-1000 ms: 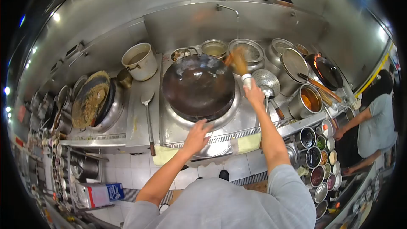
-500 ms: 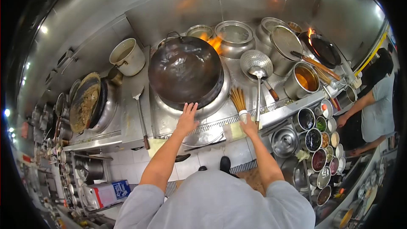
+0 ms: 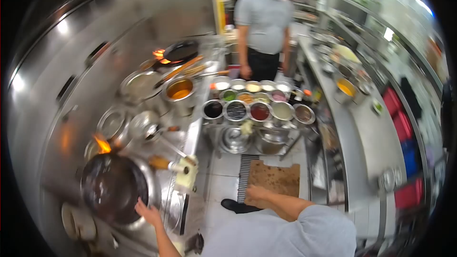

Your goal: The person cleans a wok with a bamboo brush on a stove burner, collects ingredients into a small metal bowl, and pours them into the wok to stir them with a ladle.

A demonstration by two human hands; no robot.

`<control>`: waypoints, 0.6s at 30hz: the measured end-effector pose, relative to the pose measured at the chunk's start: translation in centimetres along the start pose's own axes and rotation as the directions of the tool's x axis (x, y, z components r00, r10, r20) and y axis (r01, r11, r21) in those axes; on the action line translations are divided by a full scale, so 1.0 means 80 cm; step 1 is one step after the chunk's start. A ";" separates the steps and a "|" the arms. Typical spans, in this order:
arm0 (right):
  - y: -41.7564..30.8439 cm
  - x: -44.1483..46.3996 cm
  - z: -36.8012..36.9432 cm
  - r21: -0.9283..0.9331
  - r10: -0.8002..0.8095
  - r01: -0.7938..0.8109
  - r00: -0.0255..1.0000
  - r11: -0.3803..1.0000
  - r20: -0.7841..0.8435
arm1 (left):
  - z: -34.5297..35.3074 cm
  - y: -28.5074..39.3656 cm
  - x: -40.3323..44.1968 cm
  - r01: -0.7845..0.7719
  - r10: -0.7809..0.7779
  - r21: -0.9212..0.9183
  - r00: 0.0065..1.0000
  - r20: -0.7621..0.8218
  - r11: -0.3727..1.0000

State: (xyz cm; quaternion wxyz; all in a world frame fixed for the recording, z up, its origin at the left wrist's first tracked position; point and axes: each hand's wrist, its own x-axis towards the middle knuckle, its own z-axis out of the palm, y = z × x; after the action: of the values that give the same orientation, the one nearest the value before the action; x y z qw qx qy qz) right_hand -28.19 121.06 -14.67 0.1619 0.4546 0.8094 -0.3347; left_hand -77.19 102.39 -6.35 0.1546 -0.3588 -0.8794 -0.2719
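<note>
1. Wok [image 3: 107,192]: metal, with a dull gloss.
2. Wall [image 3: 52,81]: smooth metal, softly reflective.
3. Counter [image 3: 194,131]: bare metal, shiny along its edge.
4. Rag [image 3: 186,178]: matt cloth.
5. Mat [image 3: 273,178]: matt cardboard, blotched.
6. Floor [image 3: 221,162]: smooth tiles.
7. Shirt [image 3: 285,233]: matt cloth.
8. Lid [image 3: 234,139]: glossy metal.

From afar, I am viewing a broad, dark wok [image 3: 114,188] sitting at the burner ring [image 3: 153,181], its glossy brown-black hollow showing, while flame [image 3: 102,143] is rising beside its rim. Nearby, a blurred tan brush [image 3: 163,163] is lying on the stove [image 3: 164,181], bristles pointing wokward.
</note>
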 end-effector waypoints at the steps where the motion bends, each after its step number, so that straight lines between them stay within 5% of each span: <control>1: 0.027 -0.033 0.030 0.021 0.106 -0.107 0.994 0.994 0.029 | 0.001 -0.004 0.000 0.004 -0.004 -0.028 1.000 0.010 1.000; 7: 0.201 -0.176 0.219 0.063 0.291 -0.295 0.955 0.953 0.056 | 0.008 0.021 -0.001 0.035 -0.035 -0.006 0.998 -0.049 0.999; 9: 0.201 -0.222 0.237 0.159 0.387 -0.385 0.922 0.909 0.017 | 0.005 0.081 0.003 -0.058 0.075 0.089 0.976 -0.206 0.994; 12: 0.197 -0.255 0.247 0.198 0.403 -0.430 0.901 0.881 0.162 | 0.023 0.171 -0.003 -0.335 0.315 -0.101 0.933 -0.174 0.937; 15: 0.224 -0.255 0.262 0.239 0.455 -0.470 0.883 0.850 0.119 | 0.063 0.281 -0.051 -0.492 0.476 -0.275 0.870 -0.129 0.826; 18: 0.257 -0.245 0.240 0.358 0.438 -0.408 0.899 0.840 -0.003 | 0.069 0.397 -0.130 -0.466 0.796 -0.672 0.506 0.331 0.576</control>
State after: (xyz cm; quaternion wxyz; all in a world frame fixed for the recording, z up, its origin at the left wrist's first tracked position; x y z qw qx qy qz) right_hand -1.16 103.00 -25.62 0.1145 0.6570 0.6228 -0.4091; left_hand -47.67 118.79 -3.99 -0.1417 -0.7589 -0.5707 -0.2797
